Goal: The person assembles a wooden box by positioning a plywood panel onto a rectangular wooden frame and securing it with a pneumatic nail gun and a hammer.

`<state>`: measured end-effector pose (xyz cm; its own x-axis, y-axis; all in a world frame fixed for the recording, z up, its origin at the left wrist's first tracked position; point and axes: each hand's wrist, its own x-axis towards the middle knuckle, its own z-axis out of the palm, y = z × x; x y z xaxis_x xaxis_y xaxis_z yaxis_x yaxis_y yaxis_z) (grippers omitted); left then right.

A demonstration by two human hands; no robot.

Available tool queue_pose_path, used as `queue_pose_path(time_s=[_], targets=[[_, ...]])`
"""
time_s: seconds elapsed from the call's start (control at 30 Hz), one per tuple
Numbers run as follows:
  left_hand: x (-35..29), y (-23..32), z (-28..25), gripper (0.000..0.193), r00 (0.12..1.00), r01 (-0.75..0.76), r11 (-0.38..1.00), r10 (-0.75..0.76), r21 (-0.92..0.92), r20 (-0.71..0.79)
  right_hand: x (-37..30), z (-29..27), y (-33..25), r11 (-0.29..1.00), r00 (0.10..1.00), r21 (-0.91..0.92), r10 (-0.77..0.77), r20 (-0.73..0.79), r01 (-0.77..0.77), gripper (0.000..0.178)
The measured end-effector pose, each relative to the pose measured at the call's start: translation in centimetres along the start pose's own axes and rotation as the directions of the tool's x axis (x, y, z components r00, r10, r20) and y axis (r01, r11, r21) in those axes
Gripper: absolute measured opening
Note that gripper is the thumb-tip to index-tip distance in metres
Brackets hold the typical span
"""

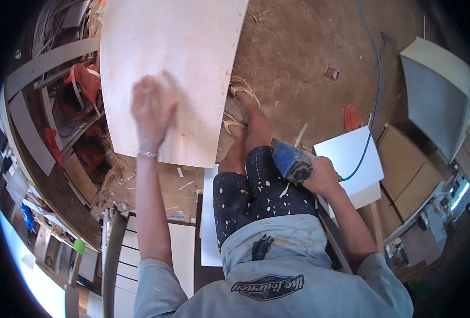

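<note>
A large pale plywood sheet (182,47) stands in front of me, its right edge dotted with small holes. My left hand (151,108) lies flat on its lower part, fingers spread and blurred, a thin bracelet at the wrist. My right hand (322,177) grips a blue power tool (290,160) held beside my right thigh, apart from the sheet. A blue hose (375,85) runs from the tool up across the floor. I see my dark spotted shorts, bare legs and sandalled feet below the sheet's right edge.
Sawdust-covered floor (298,42) spreads to the right. White boards (351,153) and brown panels (409,169) lie at my right; a grey-white panel (439,90) leans farther off. Cluttered shelving with red items (81,85) stands left. White slatted panels (129,254) lie lower left.
</note>
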<state>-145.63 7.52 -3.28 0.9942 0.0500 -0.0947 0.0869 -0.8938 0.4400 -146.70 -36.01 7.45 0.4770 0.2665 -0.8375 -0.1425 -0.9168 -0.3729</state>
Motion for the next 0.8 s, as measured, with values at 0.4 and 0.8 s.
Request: queue_pose_path(time_s=[0.4,0.8], targets=[[15.1,9.3,9.6,0.061,0.937,-0.332,0.812,0.341,0.48,0.072,-2.3,5.5,5.0,0.99,0.99,0.142,0.032,-0.137,-0.012,0.066],[17.2,7.5,9.9,0.072,0.894,-0.449,0.774,0.39,0.447,0.222,-3.0,8.6,7.5,0.979,0.983,0.203,0.062,-0.172,-0.026,0.062]])
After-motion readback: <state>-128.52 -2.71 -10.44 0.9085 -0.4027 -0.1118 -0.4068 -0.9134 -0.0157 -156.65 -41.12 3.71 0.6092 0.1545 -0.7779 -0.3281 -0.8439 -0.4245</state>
